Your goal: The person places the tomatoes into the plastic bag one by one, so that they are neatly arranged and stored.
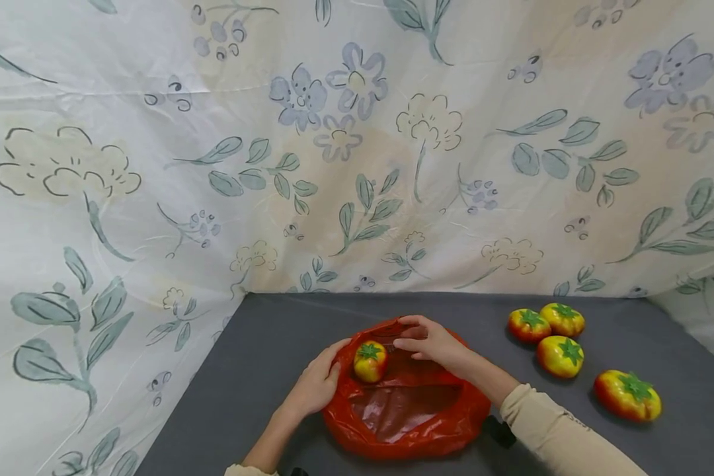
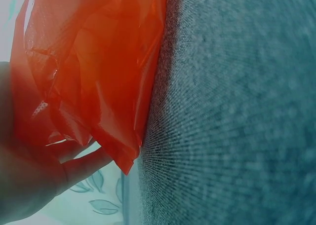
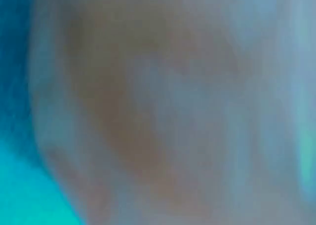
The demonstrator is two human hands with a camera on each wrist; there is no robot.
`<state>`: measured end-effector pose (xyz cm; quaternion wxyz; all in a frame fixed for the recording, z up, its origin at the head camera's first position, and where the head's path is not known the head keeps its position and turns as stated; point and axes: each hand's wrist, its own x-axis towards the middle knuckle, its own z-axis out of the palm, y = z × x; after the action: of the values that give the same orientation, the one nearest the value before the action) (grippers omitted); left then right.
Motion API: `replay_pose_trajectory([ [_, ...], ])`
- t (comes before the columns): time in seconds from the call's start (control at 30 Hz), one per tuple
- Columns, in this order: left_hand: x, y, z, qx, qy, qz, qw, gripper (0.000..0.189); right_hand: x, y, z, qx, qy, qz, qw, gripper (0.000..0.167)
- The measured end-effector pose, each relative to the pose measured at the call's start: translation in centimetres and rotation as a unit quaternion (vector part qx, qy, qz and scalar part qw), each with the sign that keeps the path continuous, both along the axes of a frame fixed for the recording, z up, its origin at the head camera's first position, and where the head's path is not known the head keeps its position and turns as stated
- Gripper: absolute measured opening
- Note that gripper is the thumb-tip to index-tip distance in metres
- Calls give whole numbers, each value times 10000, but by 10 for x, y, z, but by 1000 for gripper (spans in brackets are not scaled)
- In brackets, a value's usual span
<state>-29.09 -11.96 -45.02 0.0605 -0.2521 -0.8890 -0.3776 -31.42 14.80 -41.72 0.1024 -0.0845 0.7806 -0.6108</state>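
Observation:
A red plastic bag [image 1: 404, 446] lies with its mouth open on the dark table. Inside it, near the left rim, is a red-and-yellow tomato [image 1: 370, 362] with a green star-shaped top. My left hand [image 1: 317, 383] grips the bag's left side; in the left wrist view, fingers [image 2: 86, 166] of this hand reach behind the red plastic. Over the far right part of the bag's mouth is my right hand [image 1: 431, 340], its fingers loosely bent and apart, with nothing between them. The right wrist view is a blur.
To the right of the bag, several more tomatoes lie on the dark table [image 1: 452, 311]: three in a cluster around one yellow-red tomato [image 1: 560, 357], and a separate tomato [image 1: 627, 395] nearer me. A flowered cloth [image 1: 357, 198] hangs behind the table and along its sides.

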Motion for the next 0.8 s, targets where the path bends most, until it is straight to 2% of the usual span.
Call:
replay_pose_trajectory([
  [0.13,0,-1,-2,-3,3,-16,10000,45,-2,16,6,-467,-109,-9,9988,64],
  [0.23,0,-1,-2,17,-14,-29,10000,46,-2,29,12,-596,-47,-7,9982,65],
  [0.57,-1,1,-1,16,-24,-29,10000,45,2,82,25,-492,308,201,9981,65],
  [0.8,-1,2,-1,84,-69,-48,9999,45,9,120,25,-405,680,34,9969,62],
])
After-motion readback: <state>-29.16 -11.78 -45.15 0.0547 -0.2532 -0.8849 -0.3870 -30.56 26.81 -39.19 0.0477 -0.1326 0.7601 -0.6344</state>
